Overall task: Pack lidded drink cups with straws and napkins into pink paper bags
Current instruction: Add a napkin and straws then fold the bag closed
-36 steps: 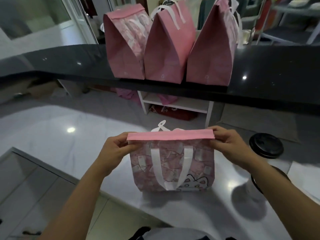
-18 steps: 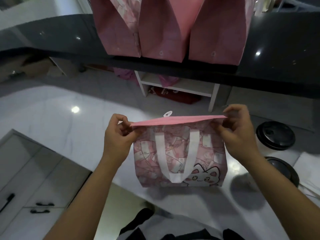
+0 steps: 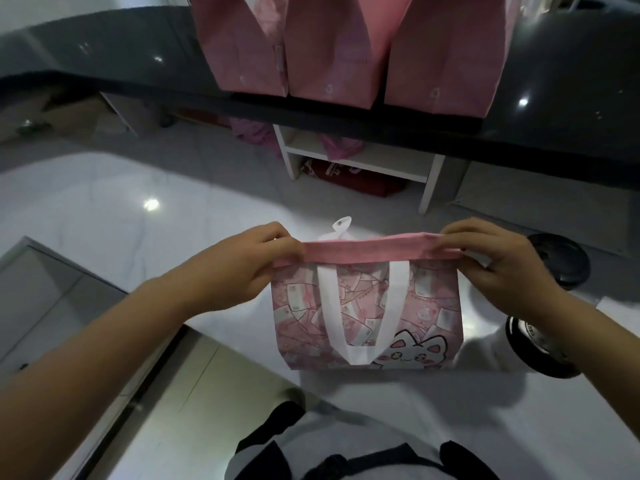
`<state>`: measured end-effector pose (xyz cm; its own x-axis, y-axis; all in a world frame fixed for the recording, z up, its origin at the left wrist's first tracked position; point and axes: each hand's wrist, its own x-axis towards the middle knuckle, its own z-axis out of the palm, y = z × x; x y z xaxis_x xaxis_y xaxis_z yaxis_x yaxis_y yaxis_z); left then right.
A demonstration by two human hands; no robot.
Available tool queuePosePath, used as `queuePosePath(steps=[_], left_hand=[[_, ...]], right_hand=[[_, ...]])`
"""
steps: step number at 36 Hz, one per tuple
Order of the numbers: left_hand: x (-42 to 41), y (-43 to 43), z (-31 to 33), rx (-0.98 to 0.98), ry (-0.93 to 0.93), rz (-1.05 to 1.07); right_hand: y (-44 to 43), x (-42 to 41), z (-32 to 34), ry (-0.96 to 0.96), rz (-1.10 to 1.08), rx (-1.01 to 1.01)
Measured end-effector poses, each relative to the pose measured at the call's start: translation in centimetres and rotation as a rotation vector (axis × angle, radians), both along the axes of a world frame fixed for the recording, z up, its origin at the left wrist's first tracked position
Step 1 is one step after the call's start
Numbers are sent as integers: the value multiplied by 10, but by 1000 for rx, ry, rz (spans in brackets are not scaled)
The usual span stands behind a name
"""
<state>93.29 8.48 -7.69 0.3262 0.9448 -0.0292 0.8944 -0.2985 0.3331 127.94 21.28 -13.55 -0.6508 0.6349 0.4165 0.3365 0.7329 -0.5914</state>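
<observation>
Between the fingers (image 3: 284,249) the fold (image 3: 374,252) of the bag (image 3: 426,306) stretches taut: left hand (image 3: 239,271) and right hand (image 3: 502,271) each pinch an end, seemingly creasing it shut. Cups (image 3: 561,261) wait just past the right fingers.

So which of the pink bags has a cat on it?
The bag held by the left hand and right hand; the three bags on the black ledge show none.

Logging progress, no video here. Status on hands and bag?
Both left hand and right hand pinch folded top of pink bag. Bag upright on white counter. Two black-lidded cups right of it.
</observation>
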Motion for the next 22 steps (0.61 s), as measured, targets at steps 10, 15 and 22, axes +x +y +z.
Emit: queuePosePath(steps=[10,15,22], left_hand=[[30,-9,17,21,14,-56],[52,-6,11,49,17,31],[68,1,15,-47,-38,94]], right_hand=[[-24,8,35,-230,23,13],[-32,-3,55,-405,54,-58],[-35,-28,56,-520,123,202]])
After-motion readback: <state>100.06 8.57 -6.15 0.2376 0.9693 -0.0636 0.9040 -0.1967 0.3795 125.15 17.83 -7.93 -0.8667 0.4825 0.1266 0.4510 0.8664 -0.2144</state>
